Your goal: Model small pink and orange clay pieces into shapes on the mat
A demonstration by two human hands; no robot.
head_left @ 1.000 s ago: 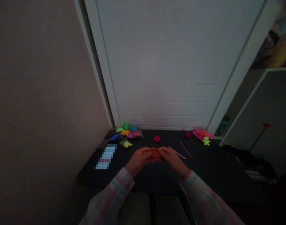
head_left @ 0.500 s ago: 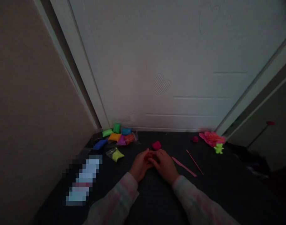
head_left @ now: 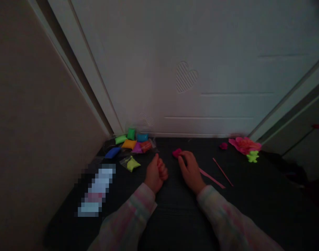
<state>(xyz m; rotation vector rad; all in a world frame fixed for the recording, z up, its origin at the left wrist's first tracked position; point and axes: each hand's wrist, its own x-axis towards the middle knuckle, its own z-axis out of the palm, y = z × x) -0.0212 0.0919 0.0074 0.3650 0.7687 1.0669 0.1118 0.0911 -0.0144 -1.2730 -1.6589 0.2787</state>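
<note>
My left hand is closed in a fist above the dark table, thumb side up; whatever its curled fingers hold, if anything, is hidden. My right hand has its fingertips on the right edge of a magenta lump of modelling clay. Just right of that hand lies a flat pink clay knife, partly covered by it. Beyond the knife is a thin pink modelling stick. A small bag of yellow clay rests to the left of my left fist.
Several clay packets, among them an orange one and a blue one, lie at the back left. A blurred-out bright panel is at left. A pink flower shape, a yellow-green figure and a small magenta piece sit back right.
My hands were together and have come apart. The left has closed into a fist; the right has reached the magenta clay lump. The view has shifted slightly.
</note>
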